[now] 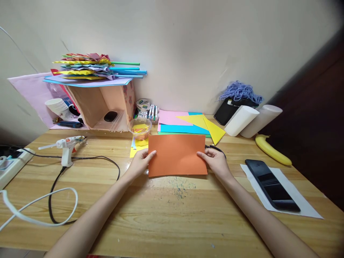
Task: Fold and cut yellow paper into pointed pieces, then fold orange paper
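An orange sheet of paper (177, 156) is held up in front of me over the wooden table, its broad face toward me. My left hand (141, 162) pinches its left edge, thumb in front and fingers behind. On the opposite edge my right hand (216, 161) grips it the same way. Black scissors (219, 149) show partly behind my right hand; the rest of them is hidden. Just beyond the sheet stands a clear plastic bowl (131, 126) with paper scraps, beside yellow paper pieces (133, 152).
A white glue gun (67, 148) with its cord lies left, near a power strip (16, 165). Behind are an open box (94, 104), coloured paper (172, 117) and white paper rolls (242, 120). On the right lie a banana (272, 150) and a phone (271, 184).
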`<state>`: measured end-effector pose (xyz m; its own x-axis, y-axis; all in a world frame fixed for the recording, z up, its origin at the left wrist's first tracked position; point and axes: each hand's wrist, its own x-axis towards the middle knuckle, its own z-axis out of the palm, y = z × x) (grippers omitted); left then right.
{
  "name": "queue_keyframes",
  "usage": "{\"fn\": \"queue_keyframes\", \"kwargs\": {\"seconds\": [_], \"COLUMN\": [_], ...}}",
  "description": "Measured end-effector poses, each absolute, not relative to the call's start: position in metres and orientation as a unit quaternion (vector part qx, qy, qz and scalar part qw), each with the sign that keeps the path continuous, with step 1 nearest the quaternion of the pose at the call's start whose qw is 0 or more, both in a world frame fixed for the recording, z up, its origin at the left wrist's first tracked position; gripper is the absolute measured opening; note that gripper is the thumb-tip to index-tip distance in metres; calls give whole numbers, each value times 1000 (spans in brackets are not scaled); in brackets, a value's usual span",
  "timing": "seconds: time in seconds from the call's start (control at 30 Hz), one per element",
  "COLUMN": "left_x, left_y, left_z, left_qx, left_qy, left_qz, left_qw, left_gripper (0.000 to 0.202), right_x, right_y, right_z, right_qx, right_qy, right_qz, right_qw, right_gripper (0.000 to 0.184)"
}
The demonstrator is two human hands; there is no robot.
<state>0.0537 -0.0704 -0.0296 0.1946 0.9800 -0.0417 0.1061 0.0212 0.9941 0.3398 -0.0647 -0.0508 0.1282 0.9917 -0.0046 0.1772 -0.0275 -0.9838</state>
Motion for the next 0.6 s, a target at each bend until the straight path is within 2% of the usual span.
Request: {"fn": "queue_keyframes", "kwargs": {"seconds": [0.43, 0.6], "left_x": [50, 50], "left_y": [-67, -67], "left_z": [-39, -39], "left_qx": [542, 529], "left_qy": [487, 484], "left_qz": [397, 401], "left_qw": [558, 571], "left_gripper": [40, 39], "right_x": [350, 352], "right_y": [-61, -59], "right_z": [-55, -50], "right_qx": [-578, -561], "right_qy": [-474, -468], "right_qz": [489, 524], "right_qw": [450, 438], "right_gripper": [26, 28]}}
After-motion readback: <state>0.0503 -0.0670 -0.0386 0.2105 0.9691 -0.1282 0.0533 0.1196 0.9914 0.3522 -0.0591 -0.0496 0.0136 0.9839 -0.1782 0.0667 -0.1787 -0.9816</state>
